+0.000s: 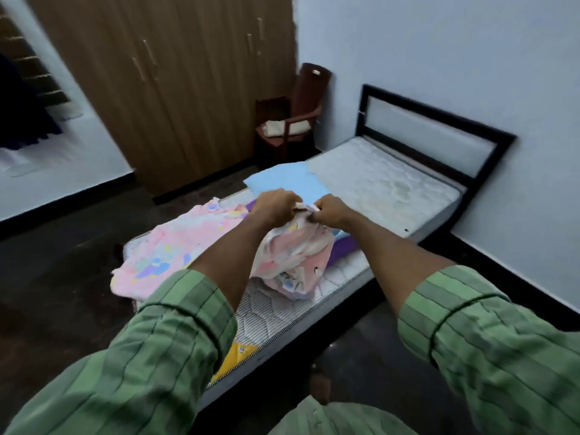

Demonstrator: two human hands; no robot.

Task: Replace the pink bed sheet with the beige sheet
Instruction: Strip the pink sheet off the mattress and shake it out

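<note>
As the pink sheet (pixel 175 249) is off the mattress (pixel 383 180), left hand (pixel 276 208) & right hand (pixel 329 211) pinch its bunched edge above it, prob. to fold.

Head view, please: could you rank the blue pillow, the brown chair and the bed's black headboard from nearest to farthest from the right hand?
From the right hand, which grips the pink sheet:
1. Blue pillow, lying on the mattress just beyond the hands.
2. Brown chair, in the corner beside the wardrobe, beyond the pillow.
3. Black headboard, at the bed's far end, against the wall.
</note>
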